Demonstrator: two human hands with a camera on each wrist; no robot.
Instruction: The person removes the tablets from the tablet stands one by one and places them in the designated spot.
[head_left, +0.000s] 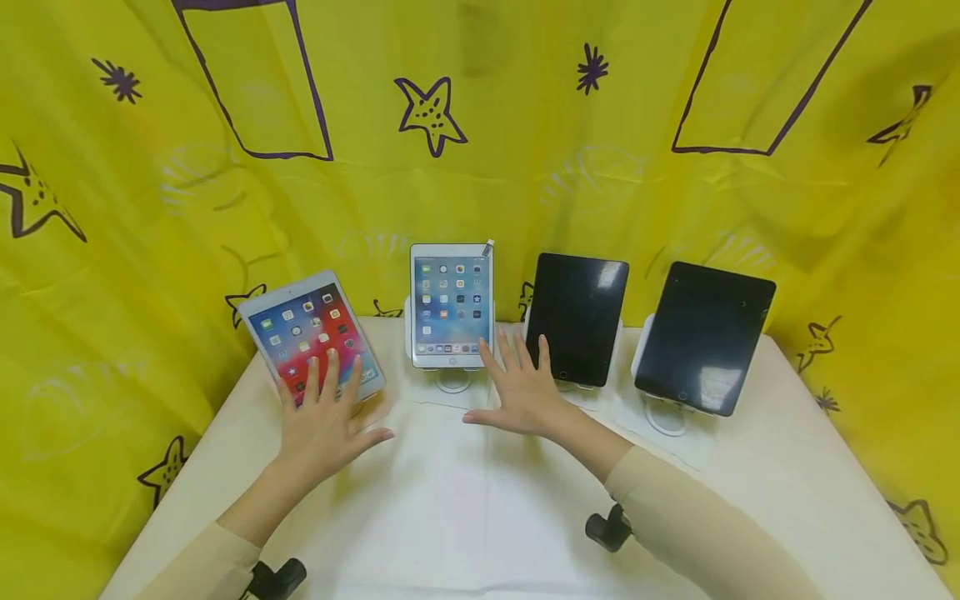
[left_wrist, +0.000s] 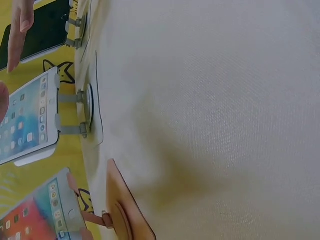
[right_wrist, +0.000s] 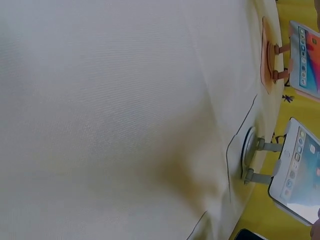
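Both hands are held out with their fingers straight and spread, holding nothing. In the head view, my left hand (head_left: 318, 429) is before the leftmost tablet (head_left: 296, 304), white-framed with a red and blue home screen; its fingers overlap the lower part of the screen. My right hand (head_left: 521, 396) lies between a white tablet with a pale blue home screen (head_left: 452, 292) and a black tablet (head_left: 581, 312), its fingertips overlapping their lower edges. Farther right leans a second black tablet (head_left: 701, 333), its screen dark.
Each tablet is propped on a stand; a pinkish stand base (left_wrist: 122, 200) carries the red and blue one, a grey stand (right_wrist: 250, 155) the pale blue one. All stand along the back of a white-covered table (head_left: 450, 517). Behind hangs a yellow curtain (head_left: 517, 192) with starfish drawings.
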